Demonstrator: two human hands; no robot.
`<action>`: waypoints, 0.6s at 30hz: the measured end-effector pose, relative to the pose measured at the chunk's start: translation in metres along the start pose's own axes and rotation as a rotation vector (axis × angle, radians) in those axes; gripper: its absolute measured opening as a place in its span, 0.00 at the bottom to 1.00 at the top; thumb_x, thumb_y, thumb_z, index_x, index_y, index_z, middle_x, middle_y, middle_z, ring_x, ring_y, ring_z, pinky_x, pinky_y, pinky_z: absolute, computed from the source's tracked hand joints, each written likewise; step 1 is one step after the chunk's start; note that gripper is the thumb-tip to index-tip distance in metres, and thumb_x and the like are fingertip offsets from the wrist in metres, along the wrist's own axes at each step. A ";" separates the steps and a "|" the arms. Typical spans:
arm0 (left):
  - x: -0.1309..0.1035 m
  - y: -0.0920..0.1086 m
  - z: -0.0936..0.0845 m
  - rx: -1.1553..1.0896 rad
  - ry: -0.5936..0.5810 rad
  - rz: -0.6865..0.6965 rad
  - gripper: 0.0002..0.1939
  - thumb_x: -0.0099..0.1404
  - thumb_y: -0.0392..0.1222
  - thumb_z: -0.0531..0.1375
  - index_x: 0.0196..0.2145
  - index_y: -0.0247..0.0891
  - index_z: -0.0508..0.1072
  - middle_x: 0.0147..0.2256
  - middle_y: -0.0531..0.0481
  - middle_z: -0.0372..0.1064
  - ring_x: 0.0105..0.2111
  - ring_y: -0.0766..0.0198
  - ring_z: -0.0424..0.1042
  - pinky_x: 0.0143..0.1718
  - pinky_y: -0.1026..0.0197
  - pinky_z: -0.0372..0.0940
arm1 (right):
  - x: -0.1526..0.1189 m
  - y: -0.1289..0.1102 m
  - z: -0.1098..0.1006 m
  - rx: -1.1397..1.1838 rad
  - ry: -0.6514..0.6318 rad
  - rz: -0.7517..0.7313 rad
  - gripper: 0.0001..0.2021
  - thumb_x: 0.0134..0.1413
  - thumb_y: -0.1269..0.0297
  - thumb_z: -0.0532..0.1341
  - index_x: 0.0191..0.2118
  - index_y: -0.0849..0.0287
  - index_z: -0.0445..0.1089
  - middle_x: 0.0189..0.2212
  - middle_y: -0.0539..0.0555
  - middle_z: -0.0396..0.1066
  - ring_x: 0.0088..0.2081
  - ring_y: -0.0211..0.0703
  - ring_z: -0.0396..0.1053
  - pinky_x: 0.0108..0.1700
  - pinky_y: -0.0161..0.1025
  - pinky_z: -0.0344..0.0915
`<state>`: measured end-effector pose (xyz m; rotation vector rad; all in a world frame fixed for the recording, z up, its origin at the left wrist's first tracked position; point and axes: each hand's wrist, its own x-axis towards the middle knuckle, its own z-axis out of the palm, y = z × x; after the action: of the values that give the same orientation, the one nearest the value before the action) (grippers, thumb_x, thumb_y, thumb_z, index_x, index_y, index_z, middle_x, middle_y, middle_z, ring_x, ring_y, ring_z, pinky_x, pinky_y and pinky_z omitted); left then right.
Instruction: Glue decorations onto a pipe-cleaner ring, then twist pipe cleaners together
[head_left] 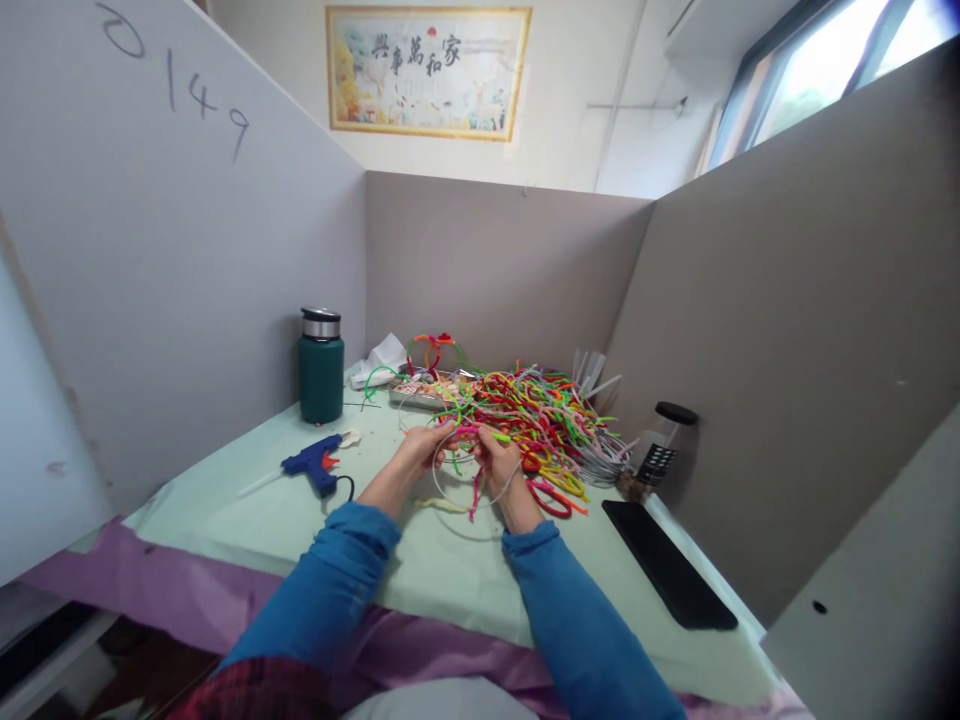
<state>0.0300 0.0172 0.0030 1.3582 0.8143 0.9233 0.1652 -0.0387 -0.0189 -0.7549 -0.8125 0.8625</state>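
Both my hands hold a thin grey wire hoop (437, 484) above the middle of the table. The fingers of my left hand (426, 452) pinch it at its upper left, and my right hand (496, 462) closes on the upper right. Between my fingertips a pink pipe cleaner (466, 431) lies along the top of the hoop. A yellow-green fuzzy end (501, 437) sticks out past my right fingers. Below the hands hangs or lies a short pink strand (475, 492); which of the two I cannot tell. A pale yellow strip (441, 506) rests on the table.
A heap of coloured pipe cleaners (540, 405) fills the back right, beside a metal tray (412, 398). Red-handled scissors (551, 498) lie right of my hands. A blue glue gun (315, 462) and green bottle (322, 370) are left; a clear jar (661, 445) and black slab (664, 565) right.
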 end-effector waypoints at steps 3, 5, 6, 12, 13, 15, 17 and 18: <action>0.003 -0.004 0.001 0.200 0.216 0.135 0.21 0.56 0.56 0.60 0.29 0.31 0.74 0.18 0.52 0.64 0.15 0.71 0.59 0.16 0.67 0.53 | 0.005 0.004 -0.002 -0.013 0.079 -0.030 0.13 0.37 0.55 0.68 0.25 0.60 0.72 0.14 0.45 0.63 0.17 0.33 0.55 0.20 0.34 0.50; 0.003 -0.004 0.002 0.353 0.282 0.342 0.18 0.53 0.53 0.62 0.32 0.34 0.76 0.21 0.51 0.67 0.19 0.69 0.63 0.21 0.66 0.57 | 0.006 0.004 -0.002 -0.019 0.100 -0.051 0.13 0.37 0.55 0.68 0.25 0.60 0.72 0.14 0.45 0.63 0.17 0.33 0.54 0.20 0.33 0.49; 0.003 -0.004 0.003 0.429 0.289 0.442 0.16 0.52 0.50 0.64 0.34 0.37 0.77 0.25 0.50 0.70 0.21 0.68 0.65 0.24 0.66 0.58 | 0.006 0.004 -0.002 -0.019 0.100 -0.059 0.13 0.37 0.55 0.68 0.25 0.60 0.72 0.14 0.44 0.62 0.16 0.32 0.54 0.20 0.33 0.49; 0.008 -0.009 0.005 0.632 0.248 0.579 0.06 0.55 0.40 0.62 0.30 0.42 0.80 0.25 0.49 0.72 0.27 0.63 0.68 0.29 0.65 0.59 | 0.004 0.004 0.002 -0.035 0.032 -0.050 0.15 0.38 0.52 0.67 0.25 0.61 0.72 0.14 0.46 0.63 0.16 0.32 0.55 0.19 0.33 0.50; 0.012 -0.008 0.004 0.642 0.241 0.555 0.06 0.55 0.39 0.62 0.30 0.42 0.80 0.23 0.49 0.72 0.27 0.62 0.68 0.28 0.65 0.58 | 0.006 0.003 0.003 -0.042 0.017 -0.048 0.16 0.38 0.52 0.67 0.27 0.61 0.72 0.15 0.46 0.64 0.16 0.32 0.56 0.19 0.33 0.51; 0.021 0.000 0.003 0.719 0.240 0.548 0.06 0.55 0.40 0.62 0.29 0.41 0.80 0.23 0.48 0.72 0.27 0.62 0.68 0.28 0.64 0.58 | 0.016 0.000 0.004 -0.072 0.011 -0.069 0.17 0.39 0.51 0.66 0.29 0.61 0.73 0.16 0.47 0.67 0.17 0.32 0.57 0.20 0.33 0.54; 0.033 0.015 0.004 0.823 0.253 0.585 0.05 0.54 0.40 0.63 0.29 0.40 0.80 0.27 0.47 0.74 0.29 0.62 0.68 0.30 0.65 0.57 | 0.031 -0.007 0.007 -0.158 0.017 -0.115 0.17 0.41 0.51 0.65 0.28 0.62 0.73 0.15 0.47 0.66 0.16 0.32 0.57 0.20 0.32 0.55; 0.040 0.024 0.005 0.861 0.239 0.599 0.06 0.54 0.40 0.63 0.29 0.40 0.80 0.28 0.47 0.74 0.30 0.62 0.68 0.30 0.65 0.57 | 0.041 -0.012 0.009 -0.212 0.031 -0.140 0.17 0.42 0.50 0.65 0.25 0.62 0.72 0.14 0.47 0.65 0.16 0.32 0.57 0.20 0.32 0.54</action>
<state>0.0503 0.0512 0.0285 2.3561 1.0708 1.2780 0.1788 -0.0064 0.0076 -0.8841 -0.9267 0.6447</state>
